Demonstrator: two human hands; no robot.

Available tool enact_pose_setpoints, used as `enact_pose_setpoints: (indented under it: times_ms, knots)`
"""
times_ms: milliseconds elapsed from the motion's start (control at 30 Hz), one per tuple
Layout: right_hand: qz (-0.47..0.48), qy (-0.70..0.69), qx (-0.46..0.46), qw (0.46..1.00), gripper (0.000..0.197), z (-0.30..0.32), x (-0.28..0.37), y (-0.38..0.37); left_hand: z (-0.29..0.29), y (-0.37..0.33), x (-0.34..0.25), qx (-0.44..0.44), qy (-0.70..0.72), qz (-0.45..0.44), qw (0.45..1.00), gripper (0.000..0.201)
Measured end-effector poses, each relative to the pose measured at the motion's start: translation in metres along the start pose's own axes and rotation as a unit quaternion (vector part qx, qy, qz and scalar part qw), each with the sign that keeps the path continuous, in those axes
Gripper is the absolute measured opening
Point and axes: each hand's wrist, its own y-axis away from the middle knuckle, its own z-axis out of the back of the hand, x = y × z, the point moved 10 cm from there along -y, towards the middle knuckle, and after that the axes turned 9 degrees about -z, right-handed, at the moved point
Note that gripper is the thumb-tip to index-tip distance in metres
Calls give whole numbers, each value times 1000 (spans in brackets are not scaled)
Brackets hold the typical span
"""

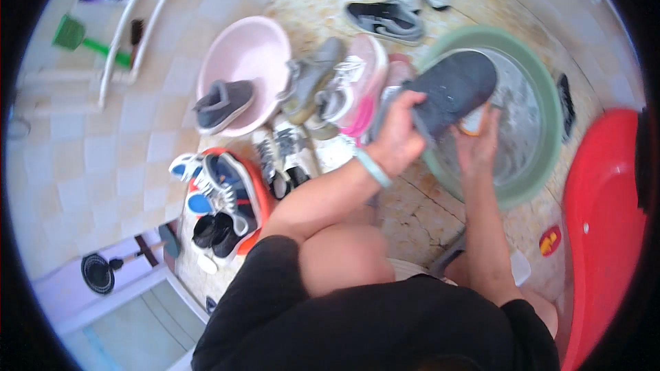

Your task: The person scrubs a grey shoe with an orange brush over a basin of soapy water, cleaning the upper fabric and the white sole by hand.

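A dark grey shoe [457,86] is tilted over a green basin [548,130] of cloudy, sudsy water. My left hand [399,139] grips it by one end, thumb on top, with a pale band on that wrist. Below the shoe's near side, my right hand [478,148] curls round a small white and orange object [471,124], partly hidden by the shoe and fingers; its kind is unclear. Another grey shoe [228,104] leans inside a pink basin [258,38] at the left.
Several shoes, among them a white and pink sneaker [361,79], stand between the basins. More crowd an orange container [260,196]; a black and grey shoe [385,22] lies farther back. A red tub [601,199] lines the right side. White pipes [118,45] run at the upper left.
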Motion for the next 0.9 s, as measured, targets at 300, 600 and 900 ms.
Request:
enact_pose_setpoints:
  times_ms: [300,600,900]
  knots:
    - [9,51,-72,996,44,32,9,-19,1,25,10,31,-192,21,981,35]
    - [54,126,-65,988,26,8,31,-28,1,21,1,85,-259,77,959,34]
    - [48,190,-93,976,26,-11,33,-18,13,43,-143,-3,-219,-89,972,29]
